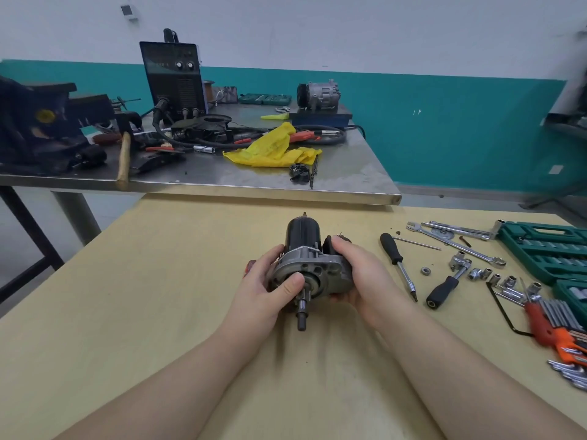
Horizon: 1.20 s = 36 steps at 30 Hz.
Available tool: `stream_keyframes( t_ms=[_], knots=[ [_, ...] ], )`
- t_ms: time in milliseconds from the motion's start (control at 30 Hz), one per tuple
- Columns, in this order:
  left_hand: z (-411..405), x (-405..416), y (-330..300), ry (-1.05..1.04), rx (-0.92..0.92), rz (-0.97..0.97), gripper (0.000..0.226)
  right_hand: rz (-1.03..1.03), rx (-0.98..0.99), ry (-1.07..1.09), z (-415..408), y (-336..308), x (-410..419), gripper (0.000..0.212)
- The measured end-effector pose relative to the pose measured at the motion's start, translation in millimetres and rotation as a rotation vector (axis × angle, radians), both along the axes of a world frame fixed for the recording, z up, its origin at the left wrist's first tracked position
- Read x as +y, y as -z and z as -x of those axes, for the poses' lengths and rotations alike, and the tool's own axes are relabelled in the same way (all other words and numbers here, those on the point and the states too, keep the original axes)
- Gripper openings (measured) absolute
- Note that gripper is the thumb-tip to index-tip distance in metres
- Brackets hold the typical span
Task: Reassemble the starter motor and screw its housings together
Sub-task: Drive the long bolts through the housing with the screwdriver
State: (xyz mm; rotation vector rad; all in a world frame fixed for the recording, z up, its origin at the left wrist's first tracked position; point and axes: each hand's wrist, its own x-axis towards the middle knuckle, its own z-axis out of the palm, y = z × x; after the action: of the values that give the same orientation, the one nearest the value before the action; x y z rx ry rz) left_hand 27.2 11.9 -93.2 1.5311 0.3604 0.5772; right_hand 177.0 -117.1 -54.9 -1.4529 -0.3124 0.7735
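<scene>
Head view: starter motor (309, 265) at frame centre, just above the wooden surface (158, 281). Left hand (268, 285) curls round its grey nose housing, thumb by the shaft; right hand (355, 274) grips the solenoid side. Likely heavy, rigid metal, maybe greasy; best held two-handed by the housing, not the shaft.

Even, bright indoor light with soft, faint shadows. The steel table (197, 177) shows dull glare near its front edge. Wide-angle bending curves lines beyond it; the far right edge blurs.
</scene>
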Motion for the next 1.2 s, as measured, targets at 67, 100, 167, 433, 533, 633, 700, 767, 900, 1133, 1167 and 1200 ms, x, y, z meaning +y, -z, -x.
stream_keyframes(
  t_ms=[67,100,167,433,533,633,700,767,900,1133,1167,1200],
  knots=[
    [-1,1,-1,-0.007,-0.02,0.038,0.092,0.076,-0.072,-0.004,-2,0,-1,0.044],
    [-2,1,-1,-0.008,-0.025,0.05,0.091,0.12,-0.118,-0.004,-3,-1,-1,0.041],
    [-4,2,1,-0.011,-0.031,0.074,0.088,0.217,-0.212,-0.009,-5,-2,-2,0.041],
    [-9,2,6,-0.038,-0.018,0.157,0.077,0.442,-0.296,-0.019,-15,4,-1,0.053],
    [-10,2,7,-0.034,-0.002,0.177,0.08,0.49,-0.243,0.015,-18,6,0,0.058],
    [-10,2,7,-0.037,0.013,0.174,0.082,0.526,-0.239,0.032,-18,6,-1,0.058],
    [-10,2,7,-0.037,0.028,0.165,0.076,0.536,-0.241,0.037,-19,6,-2,0.058],
    [-11,0,5,-0.043,0.041,0.147,0.07,0.563,-0.239,0.029,-19,6,-3,0.059],
    [-12,-3,1,-0.059,0.056,0.111,0.068,0.622,-0.247,-0.004,-23,9,-4,0.062],
    [-15,-3,3,-0.073,0.046,0.054,0.069,0.648,-0.302,-0.053,-28,8,-7,0.063],
    [-15,-3,2,-0.068,0.049,0.061,0.068,0.655,-0.325,-0.06,-29,7,-7,0.064],
    [-15,-3,3,-0.063,0.055,0.062,0.069,0.655,-0.333,-0.063,-29,7,-7,0.064]
  ],
)
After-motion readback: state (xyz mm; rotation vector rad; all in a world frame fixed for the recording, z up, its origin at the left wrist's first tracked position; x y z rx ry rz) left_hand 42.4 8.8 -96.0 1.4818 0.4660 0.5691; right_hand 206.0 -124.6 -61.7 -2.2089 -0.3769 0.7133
